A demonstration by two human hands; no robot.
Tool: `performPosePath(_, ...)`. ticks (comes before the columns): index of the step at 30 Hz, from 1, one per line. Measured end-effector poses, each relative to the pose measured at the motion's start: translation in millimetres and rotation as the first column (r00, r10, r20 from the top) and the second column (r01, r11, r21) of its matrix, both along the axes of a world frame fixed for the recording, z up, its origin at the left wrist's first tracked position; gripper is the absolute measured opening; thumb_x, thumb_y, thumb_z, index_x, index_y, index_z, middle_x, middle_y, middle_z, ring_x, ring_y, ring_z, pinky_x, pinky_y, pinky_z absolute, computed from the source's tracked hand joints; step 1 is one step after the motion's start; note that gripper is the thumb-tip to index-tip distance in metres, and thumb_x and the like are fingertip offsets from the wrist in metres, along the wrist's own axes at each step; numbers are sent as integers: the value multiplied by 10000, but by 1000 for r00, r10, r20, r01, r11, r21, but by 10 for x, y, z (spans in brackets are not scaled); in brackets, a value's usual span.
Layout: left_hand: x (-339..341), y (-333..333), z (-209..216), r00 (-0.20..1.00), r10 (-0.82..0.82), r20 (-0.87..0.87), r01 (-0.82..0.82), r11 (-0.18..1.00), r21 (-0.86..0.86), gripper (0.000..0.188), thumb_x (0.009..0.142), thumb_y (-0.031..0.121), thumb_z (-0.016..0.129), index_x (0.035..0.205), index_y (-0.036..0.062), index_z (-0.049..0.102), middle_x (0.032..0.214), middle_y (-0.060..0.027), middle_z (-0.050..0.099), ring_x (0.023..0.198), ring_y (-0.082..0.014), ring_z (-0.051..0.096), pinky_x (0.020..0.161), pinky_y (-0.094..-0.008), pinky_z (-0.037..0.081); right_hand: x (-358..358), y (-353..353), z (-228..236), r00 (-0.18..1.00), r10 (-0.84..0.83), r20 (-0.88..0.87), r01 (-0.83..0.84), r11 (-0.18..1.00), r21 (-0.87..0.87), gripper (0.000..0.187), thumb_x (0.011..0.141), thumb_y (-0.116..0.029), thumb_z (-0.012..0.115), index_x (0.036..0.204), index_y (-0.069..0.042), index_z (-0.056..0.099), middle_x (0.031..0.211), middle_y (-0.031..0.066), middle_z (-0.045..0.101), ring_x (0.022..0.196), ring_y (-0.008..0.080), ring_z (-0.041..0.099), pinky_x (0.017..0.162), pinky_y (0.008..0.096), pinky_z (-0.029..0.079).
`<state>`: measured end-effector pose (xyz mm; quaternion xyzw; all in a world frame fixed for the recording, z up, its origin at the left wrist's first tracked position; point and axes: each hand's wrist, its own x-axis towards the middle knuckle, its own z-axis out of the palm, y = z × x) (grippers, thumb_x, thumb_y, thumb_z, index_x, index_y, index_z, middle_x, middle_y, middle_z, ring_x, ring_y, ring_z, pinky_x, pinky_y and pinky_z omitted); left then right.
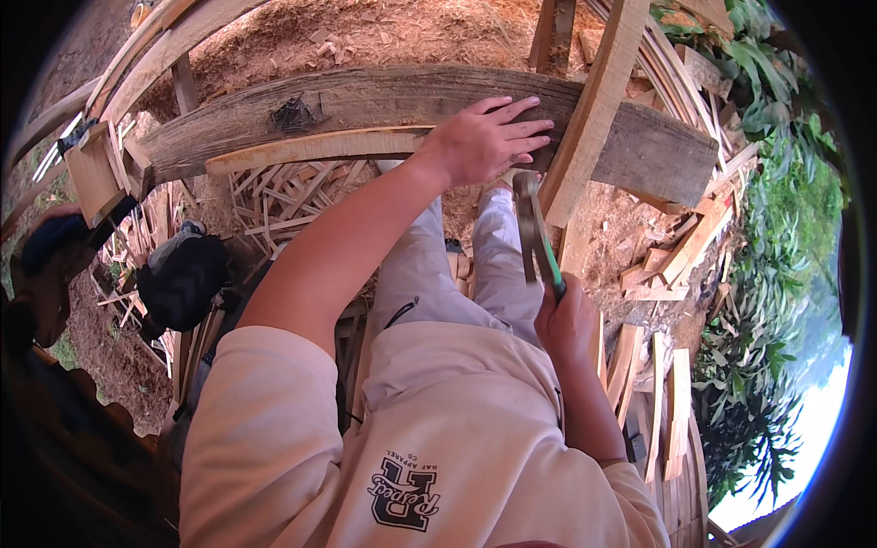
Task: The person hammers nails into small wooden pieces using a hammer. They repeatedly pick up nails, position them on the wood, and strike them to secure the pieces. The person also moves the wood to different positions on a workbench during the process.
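A long weathered plank (pixel 384 96) lies crosswise in front of me. My left hand (pixel 489 137) rests on it with the fingers spread, palm down and holding nothing. My right hand (pixel 564 320) is closed around the handle of a hammer (pixel 550 260) with a green grip. The hammer's metal head (pixel 527 215) is raised just below the plank's near edge, beside an upright wooden beam (pixel 598 110) that crosses the plank at a slant. A paler strip of wood (pixel 320 146) runs along the plank's near side, left of my hand.
Thin offcuts (pixel 283 196) are heaped under the plank, and wood chips (pixel 384 36) cover the ground beyond. Short blocks (pixel 685 256) and curved strips (pixel 676 402) lie to the right, near green plants (pixel 758 347). At the left edge another person (pixel 55 247) in dark clothes is partly visible.
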<state>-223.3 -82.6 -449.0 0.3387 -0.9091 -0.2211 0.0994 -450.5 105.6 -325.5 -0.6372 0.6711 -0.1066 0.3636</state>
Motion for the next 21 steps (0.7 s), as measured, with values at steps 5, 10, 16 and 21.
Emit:
performPosePath(5,-8,7,-30,999,16,-41,-17,1000,-2,399,999,314,682,1394,264,702,1589,81,562,1525,-191,454,1239,-410,398,-94,29,-115,1000,10,-29,-9,1000,26,182,990,-114,687,1089,-6,578,779,213,669,630,444,670,550,519,522)
performPosePath(10,-14,-7,2,1000,8,-11,-8,1000,1,409,989,321,689,1393,257,704,1569,74,585,1528,-185,451,1236,-409,401,16,-52,-36,993,42,-109,-31,994,102,134,1017,-115,649,1076,-27,568,779,221,665,640,459,663,558,533,519)
performPosePath(16,-28,46,27,998,24,-51,-23,999,38,414,995,320,681,1403,251,697,1580,73,575,1538,-188,436,1240,-420,395,-9,88,22,1000,-11,-2,11,999,-44,141,998,-84,656,1091,-24,569,778,222,664,655,469,663,574,544,517)
performPosePath(21,-2,11,-10,1000,15,-2,-15,1000,5,396,1011,337,661,1396,255,703,1577,76,578,1533,-183,443,1244,-415,390,-12,11,-192,998,3,-69,6,992,129,148,985,-80,674,1070,-13,574,775,218,666,659,446,675,572,540,520)
